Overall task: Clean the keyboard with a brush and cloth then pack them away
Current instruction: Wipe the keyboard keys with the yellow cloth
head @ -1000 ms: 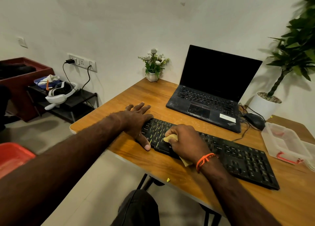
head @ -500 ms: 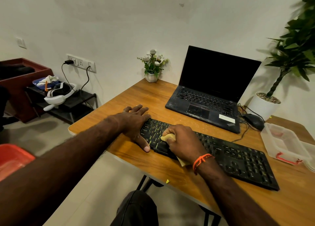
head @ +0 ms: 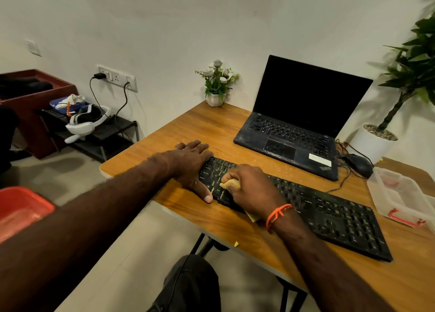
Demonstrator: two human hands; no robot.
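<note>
At the left end of the black keyboard, both hands are working. The left hand is lying flat, its fingers stretched nearly straight and spread a little across the keyboard's corner and onto the wooden surface, thumb reaching down along the near edge of the keys. It is gripping nothing, just pressing down. The right hand is curling its fingers tightly round a yellow cloth, bunching it against the keys beside the left thumb; a corner of the cloth is peeking out under the wrist, which is wearing an orange thread band. The keyboard is lying diagonally across the near part of the surface, running from the hands toward the right edge.

Behind it, an open laptop with a dark screen is sitting, a black mouse just beside it on the right. A clear plastic box with a red clasp is resting at the right edge. A small pot of white flowers is standing at the far corner against the white wall, and a tall green plant in a white pot is standing at the right. To the left, a low black shelf is carrying a white headset, with cables running up to a wall socket. A red tub is showing at the lower left.
</note>
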